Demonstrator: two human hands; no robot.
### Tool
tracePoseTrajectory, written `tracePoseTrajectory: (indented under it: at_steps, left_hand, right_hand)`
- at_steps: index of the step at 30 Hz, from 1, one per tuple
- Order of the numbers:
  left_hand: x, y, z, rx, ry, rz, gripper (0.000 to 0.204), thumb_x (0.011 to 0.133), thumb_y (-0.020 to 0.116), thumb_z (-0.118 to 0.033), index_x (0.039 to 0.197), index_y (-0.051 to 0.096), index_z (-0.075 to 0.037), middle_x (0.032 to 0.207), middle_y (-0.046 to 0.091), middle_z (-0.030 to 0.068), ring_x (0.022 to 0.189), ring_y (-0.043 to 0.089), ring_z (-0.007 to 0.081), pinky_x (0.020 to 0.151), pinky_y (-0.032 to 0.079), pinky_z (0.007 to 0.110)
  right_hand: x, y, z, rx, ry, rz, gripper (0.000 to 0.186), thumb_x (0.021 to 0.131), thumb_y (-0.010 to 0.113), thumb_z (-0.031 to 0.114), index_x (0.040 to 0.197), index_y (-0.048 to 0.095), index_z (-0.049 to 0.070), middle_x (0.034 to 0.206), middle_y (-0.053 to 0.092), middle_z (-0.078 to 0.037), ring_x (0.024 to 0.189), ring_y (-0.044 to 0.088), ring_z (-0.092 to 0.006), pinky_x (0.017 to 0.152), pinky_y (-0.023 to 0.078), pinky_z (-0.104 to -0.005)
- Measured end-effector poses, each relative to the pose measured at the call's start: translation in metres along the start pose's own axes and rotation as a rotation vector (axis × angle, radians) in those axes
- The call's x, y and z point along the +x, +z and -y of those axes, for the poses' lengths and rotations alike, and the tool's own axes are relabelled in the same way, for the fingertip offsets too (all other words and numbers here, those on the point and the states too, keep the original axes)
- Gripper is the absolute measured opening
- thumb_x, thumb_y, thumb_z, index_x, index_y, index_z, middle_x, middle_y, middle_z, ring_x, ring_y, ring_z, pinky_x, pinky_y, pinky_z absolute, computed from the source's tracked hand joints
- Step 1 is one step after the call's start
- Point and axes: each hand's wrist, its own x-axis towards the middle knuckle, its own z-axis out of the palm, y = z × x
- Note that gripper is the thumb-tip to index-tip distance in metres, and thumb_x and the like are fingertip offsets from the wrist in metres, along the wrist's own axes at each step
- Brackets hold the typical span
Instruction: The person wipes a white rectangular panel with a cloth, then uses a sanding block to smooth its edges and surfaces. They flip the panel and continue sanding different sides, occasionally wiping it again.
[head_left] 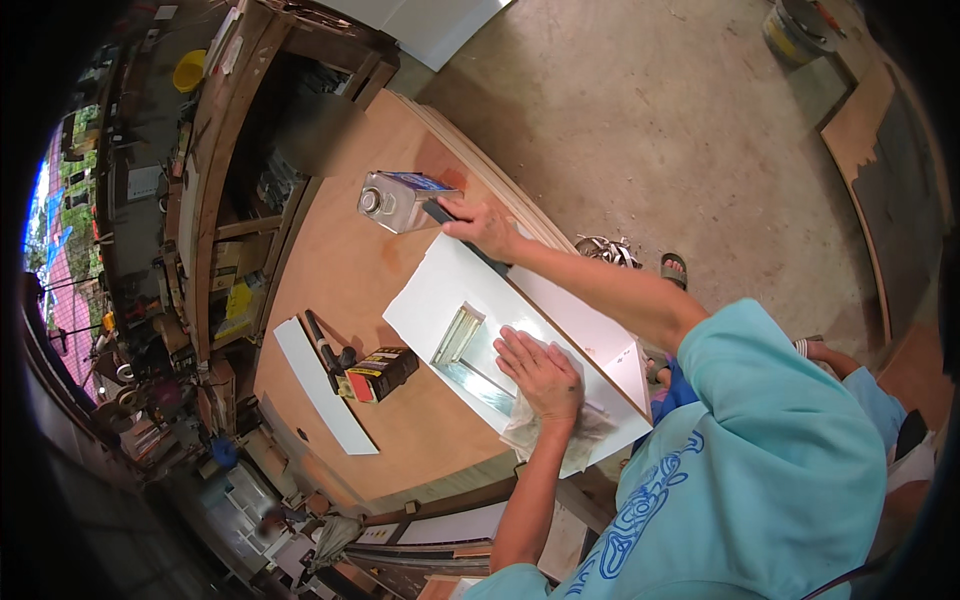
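My left hand [542, 378] lies flat with fingers stretched on a glossy white panel [425, 295], beside its rectangular, window-like recess [458, 335]. A crumpled whitish cloth or film [522, 432] shows by my left wrist. At the panel's far right edge, my right hand [485, 230] is closed round a dark bar-shaped tool [437, 211]; its exact kind is unclear. Just left of that hand, a metal solvent can [400, 200] with a round cap stands on the brown wooden worktop [335, 230].
A black and red box [380, 374], a black-handled tool [325, 345] and a curved white strip [325, 390] lie on the worktop. Cluttered wooden shelves [230, 130] line the left. A bucket [795, 32] stands on the concrete floor. Another person's arm [835, 355] shows at right.
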Motion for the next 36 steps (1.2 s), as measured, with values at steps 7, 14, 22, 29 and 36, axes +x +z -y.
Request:
tracePoseTrajectory:
  at_steps: [7, 14, 22, 29, 36]
  left_hand:
    - [0.037, -0.001, 0.035, -0.132, 0.050, -0.232, 0.038, 0.095, 0.051, -0.009, 0.127, 0.049, 0.010, 0.132, 0.050, 0.0271, 0.124, 0.043, 0.0461, 0.106, 0.034, 0.052]
    - [0.221, -0.023, 0.091, 0.033, -0.223, -0.122, 0.039, 0.099, 0.046, -0.030, 0.088, 0.069, 0.000, 0.089, 0.066, 0.0223, 0.089, 0.061, 0.0413, 0.078, 0.046, 0.051]
    - [0.237, -0.010, 0.079, 0.095, -0.262, -0.134, 0.054, 0.101, 0.037, -0.039, 0.079, 0.072, -0.006, 0.075, 0.067, 0.0226, 0.066, 0.064, 0.0444, 0.062, 0.049, 0.053]
    - [0.230, -0.013, 0.088, 0.066, -0.302, -0.104, 0.050, 0.100, 0.039, -0.037, 0.079, 0.072, -0.006, 0.070, 0.066, 0.0230, 0.064, 0.063, 0.0443, 0.061, 0.049, 0.053]
    - [0.240, -0.020, 0.069, 0.092, -0.274, -0.067, 0.048, 0.100, 0.040, -0.035, 0.076, 0.070, -0.005, 0.069, 0.065, 0.0225, 0.062, 0.063, 0.0433, 0.058, 0.049, 0.052]
  right_hand:
    - [-0.253, -0.051, 0.032, -0.116, 0.154, 0.104, 0.065, 0.085, 0.067, 0.027, 0.141, 0.048, 0.001, 0.143, 0.045, -0.024, 0.107, 0.052, -0.0399, 0.100, 0.041, -0.0410]
    - [-0.297, -0.073, 0.075, 0.025, 0.246, 0.165, 0.063, 0.087, 0.065, 0.024, 0.142, 0.047, 0.001, 0.149, 0.039, -0.025, 0.115, 0.048, -0.0373, 0.105, 0.037, -0.0412]
    - [-0.022, -0.012, 0.005, -0.024, -0.042, 0.121, 0.061, 0.088, 0.059, 0.031, 0.135, 0.049, -0.007, 0.130, 0.055, -0.024, 0.096, 0.054, -0.0382, 0.081, 0.044, -0.0418]
    - [-0.076, 0.000, 0.005, -0.091, -0.032, 0.018, 0.062, 0.085, 0.064, 0.031, 0.135, 0.053, -0.004, 0.132, 0.057, -0.024, 0.118, 0.053, -0.0352, 0.088, 0.042, -0.0427]
    - [0.008, 0.006, -0.021, -0.346, -0.313, 0.011, 0.041, 0.088, 0.060, 0.019, 0.119, 0.060, -0.008, 0.131, 0.055, -0.028, 0.116, 0.052, -0.0388, 0.092, 0.041, -0.0462]
